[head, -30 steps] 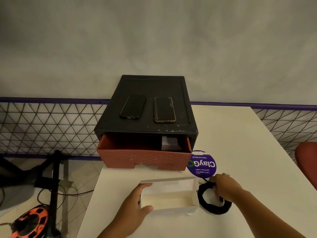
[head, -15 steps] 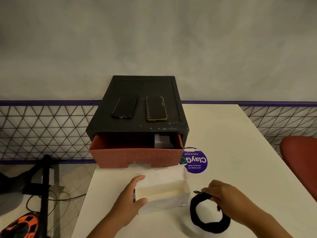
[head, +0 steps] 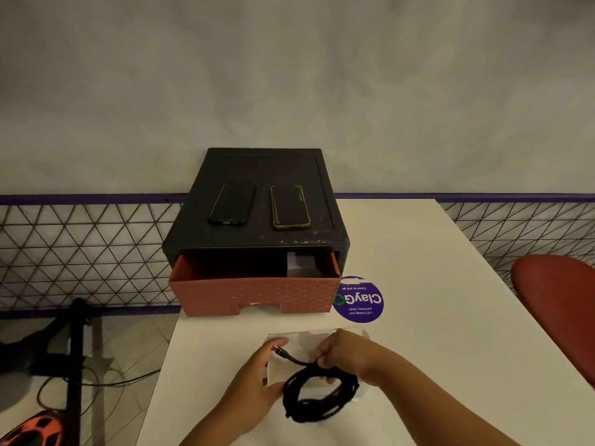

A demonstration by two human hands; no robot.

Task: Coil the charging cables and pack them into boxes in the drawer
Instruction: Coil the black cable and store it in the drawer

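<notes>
One coil is in hand. My right hand [head: 344, 355] pinches the coiled black charging cable [head: 322, 395] at its far rim, fingers curled round the strands. The loop hangs tilted over the open white cardboard box [head: 276, 372] and partly covers it. My left hand [head: 254, 379] grips the box's left end, with the thumb on the near wall and the fingertips curled over the far one. The cable's plug end [head: 280, 350] sticks out of the loop, just beside those left fingertips.

I judge the step to be loading this coil into the box: the coiling looks done, the packing not yet. The next move calls for lowering the loop flat between the walls while my left hand steadies the box. The stray plug should be tucked in so it cannot spring the turns apart. The coil looks about as wide as the box, so it may need squeezing into an oval.

Beyond my fingers the red drawer [head: 254, 292] stands pulled out of the black cabinet [head: 257, 239]. A second white box [head: 302, 267] sits at the drawer's right end. That is where I expect this box to go.
</notes>
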